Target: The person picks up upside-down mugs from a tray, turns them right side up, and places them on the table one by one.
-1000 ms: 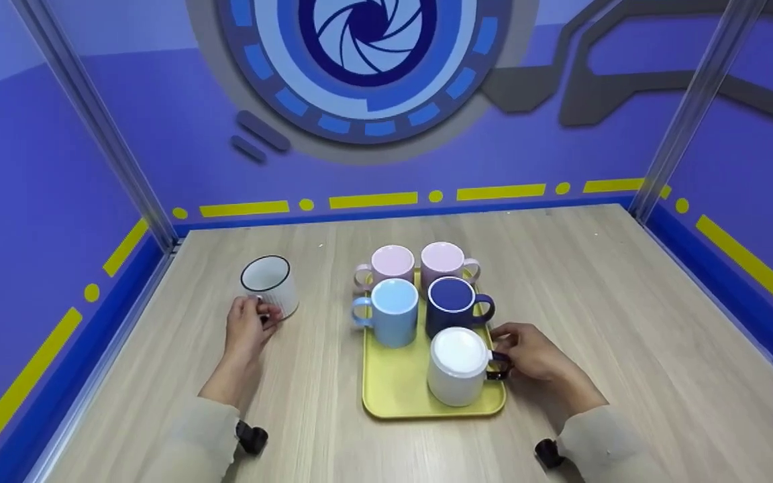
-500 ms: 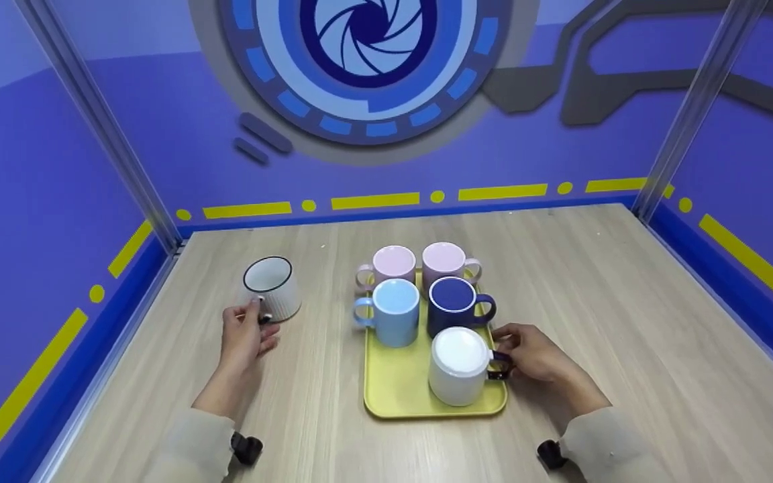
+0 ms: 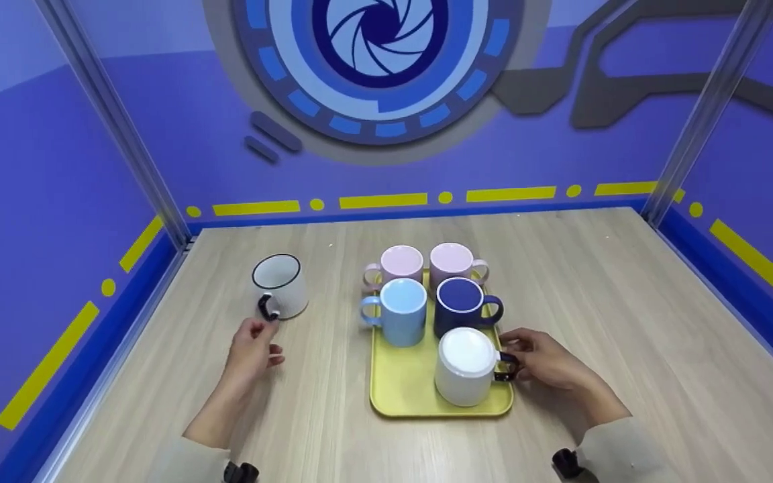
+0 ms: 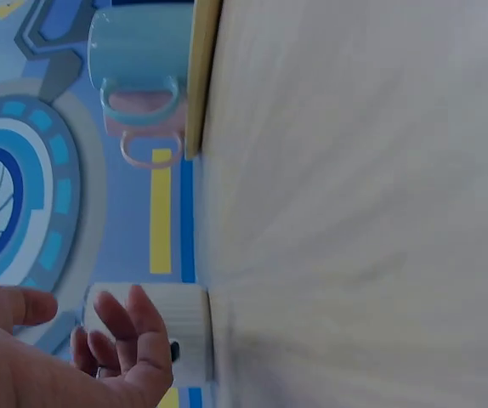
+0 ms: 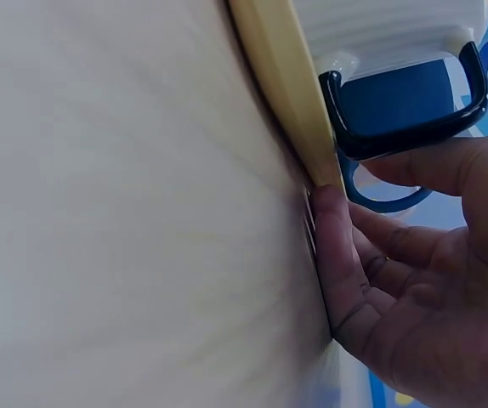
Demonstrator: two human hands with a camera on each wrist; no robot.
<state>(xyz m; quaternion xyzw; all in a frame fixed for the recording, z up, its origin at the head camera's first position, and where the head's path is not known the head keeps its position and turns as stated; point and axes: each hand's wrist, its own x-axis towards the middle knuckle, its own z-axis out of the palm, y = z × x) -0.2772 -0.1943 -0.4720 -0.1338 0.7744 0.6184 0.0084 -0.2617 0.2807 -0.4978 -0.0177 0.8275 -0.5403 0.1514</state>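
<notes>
A white ribbed mug with a dark rim and black handle (image 3: 281,285) stands upright on the table at left. My left hand (image 3: 250,352) is just in front of its handle, fingers loosely bent and holding nothing. The yellow tray (image 3: 403,389) lies in the middle, and my right hand (image 3: 551,362) holds its right edge between thumb and fingers, close to a black handle. That handle belongs to an upside-down white mug (image 3: 465,376) on the tray. Behind it are a dark blue mug (image 3: 453,318) and a light blue mug (image 3: 403,322), both upright.
Two pink mugs (image 3: 402,261) stand at the back of the tray, handles pointing outward. Wood-patterned tabletop (image 3: 333,402) extends around the tray. Purple-blue printed panels (image 3: 239,174) enclose the back and sides.
My left hand has let go of the dark-rimmed mug's handle and drawn back toward me. The mug stays in place. My right hand remains at the tray edge. The head view has shifted slightly.
</notes>
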